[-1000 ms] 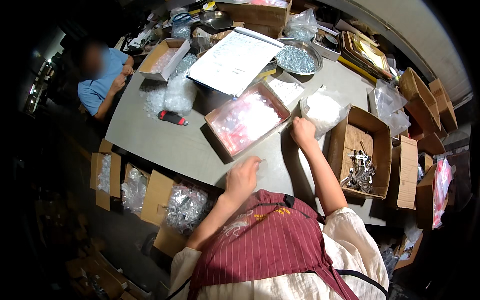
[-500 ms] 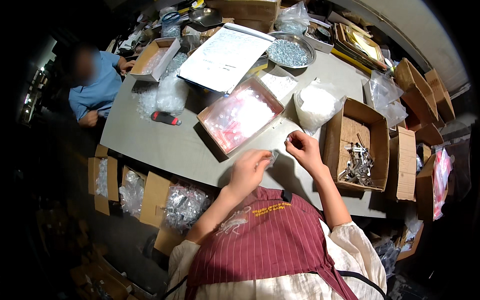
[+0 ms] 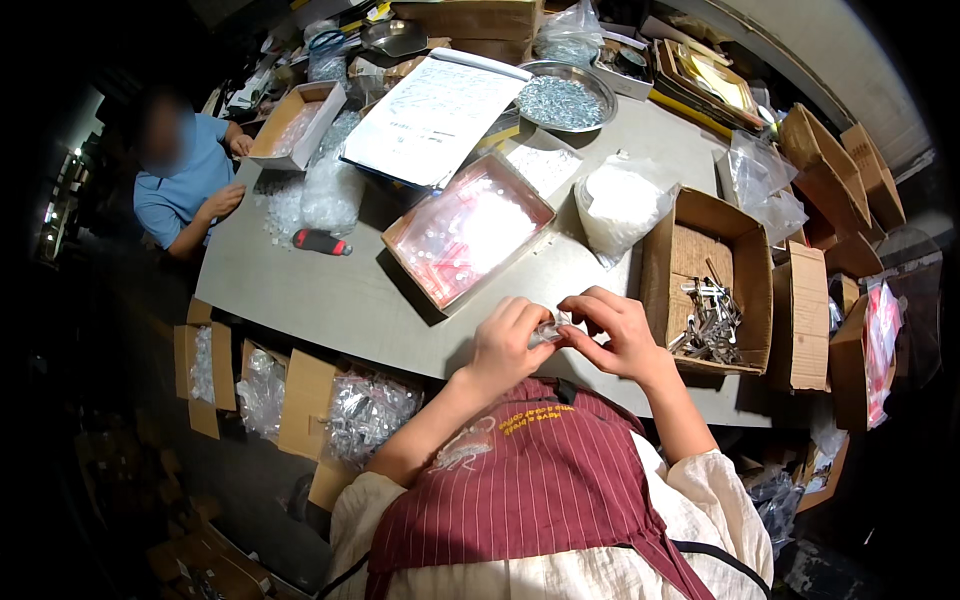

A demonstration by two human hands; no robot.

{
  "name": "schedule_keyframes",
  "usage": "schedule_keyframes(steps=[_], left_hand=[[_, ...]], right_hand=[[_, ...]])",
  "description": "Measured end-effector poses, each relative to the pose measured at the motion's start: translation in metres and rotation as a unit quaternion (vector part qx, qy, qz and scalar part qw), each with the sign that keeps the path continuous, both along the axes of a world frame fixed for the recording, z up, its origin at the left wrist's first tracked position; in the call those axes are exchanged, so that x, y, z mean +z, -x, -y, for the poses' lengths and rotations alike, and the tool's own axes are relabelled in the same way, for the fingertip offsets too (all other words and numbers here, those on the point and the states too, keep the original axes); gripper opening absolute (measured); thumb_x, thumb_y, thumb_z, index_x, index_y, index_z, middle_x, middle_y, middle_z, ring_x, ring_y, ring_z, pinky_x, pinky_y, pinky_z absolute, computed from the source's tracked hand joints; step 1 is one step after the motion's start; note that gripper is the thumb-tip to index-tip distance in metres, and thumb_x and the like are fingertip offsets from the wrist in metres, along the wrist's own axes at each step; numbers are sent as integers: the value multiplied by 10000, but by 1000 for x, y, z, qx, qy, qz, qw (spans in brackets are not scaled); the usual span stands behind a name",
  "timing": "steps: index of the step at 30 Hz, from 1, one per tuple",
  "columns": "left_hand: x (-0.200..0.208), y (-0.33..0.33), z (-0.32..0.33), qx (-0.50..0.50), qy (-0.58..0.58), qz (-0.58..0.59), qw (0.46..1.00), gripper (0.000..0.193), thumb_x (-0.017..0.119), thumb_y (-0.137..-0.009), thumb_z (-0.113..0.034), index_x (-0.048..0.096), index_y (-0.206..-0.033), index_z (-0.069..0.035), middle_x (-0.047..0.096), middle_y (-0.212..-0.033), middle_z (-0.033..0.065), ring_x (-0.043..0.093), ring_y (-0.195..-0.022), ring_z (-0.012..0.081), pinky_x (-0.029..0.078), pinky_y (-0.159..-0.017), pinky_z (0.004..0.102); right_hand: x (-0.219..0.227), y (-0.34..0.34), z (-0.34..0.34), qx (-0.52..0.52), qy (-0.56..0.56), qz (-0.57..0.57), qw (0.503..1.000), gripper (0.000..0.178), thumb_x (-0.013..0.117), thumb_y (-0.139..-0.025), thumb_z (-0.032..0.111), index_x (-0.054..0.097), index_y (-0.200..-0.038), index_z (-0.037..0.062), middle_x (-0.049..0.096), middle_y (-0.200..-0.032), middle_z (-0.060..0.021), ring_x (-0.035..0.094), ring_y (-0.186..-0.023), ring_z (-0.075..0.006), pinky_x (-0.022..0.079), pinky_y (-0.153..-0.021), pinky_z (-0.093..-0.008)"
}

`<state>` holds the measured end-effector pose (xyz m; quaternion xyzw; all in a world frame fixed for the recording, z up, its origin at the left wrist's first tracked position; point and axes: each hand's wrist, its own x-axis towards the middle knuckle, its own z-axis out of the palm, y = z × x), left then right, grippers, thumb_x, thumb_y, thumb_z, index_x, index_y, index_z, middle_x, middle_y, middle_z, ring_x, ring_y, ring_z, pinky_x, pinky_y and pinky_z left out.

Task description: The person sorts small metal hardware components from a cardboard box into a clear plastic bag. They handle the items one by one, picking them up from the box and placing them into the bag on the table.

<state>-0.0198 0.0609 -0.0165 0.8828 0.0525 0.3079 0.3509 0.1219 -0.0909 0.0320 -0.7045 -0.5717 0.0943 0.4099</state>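
Close together over the front of the table are my left hand (image 3: 508, 345) and my right hand (image 3: 612, 332). Between them is a small clear plastic bag (image 3: 546, 331), gripped by the left fingers. The right thumb and fingertips are pinched at the bag's edge; whether a small piece sits in that pinch is hidden. Just beyond my hands lies a shallow cardboard box (image 3: 390, 243) of small clear and red-marked plastic bags (image 3: 455, 245). Right of it stands an open plastic bag of white pieces (image 3: 622, 205).
A deep cardboard box (image 3: 762, 290) with metal parts (image 3: 708, 325) stands at right. Farther back are a metal bowl of screws (image 3: 567, 97) and a clipboard with papers (image 3: 430, 115). A red-black cutter (image 3: 322, 242) lies left. Boxes of bagged parts (image 3: 370, 415) sit below the table's left edge. Another person (image 3: 185, 180) is at far left.
My right hand has come left and down to meet the left hand at the clear bag. The person at far left has raised a hand toward the table edge. The view has shifted slightly.
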Motion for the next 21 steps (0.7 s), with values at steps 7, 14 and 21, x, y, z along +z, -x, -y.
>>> schedule_keyframes(steps=[7,14,21], left_hand=[[-4,-6,2,-15,-46,-19,999,298,777,-722,-77,658,-995,-68,642,-921,74,628,-870,305,528,-762,404],[16,-15,13,17,-136,-45,990,563,836,-659,-78,607,-1172,-42,571,-1224,149,537,-1115,385,442,-964,487],[-30,-20,13,-95,-14,-105,990,265,783,-773,-82,604,-967,-53,632,-900,119,600,-929,358,443,-866,445]], right_hand=[[14,0,15,48,30,115,992,377,649,-696,53,752,-1055,106,735,-1045,-41,591,-1183,-298,305,-1180,-546],[5,11,38,35,172,98,980,549,659,-680,206,731,-1225,210,414,-1599,-77,91,-1550,-497,-47,-1163,-774],[-13,-12,57,-11,25,46,999,363,639,-746,68,740,-1089,129,693,-1156,-60,617,-1162,-267,348,-1136,-532]])
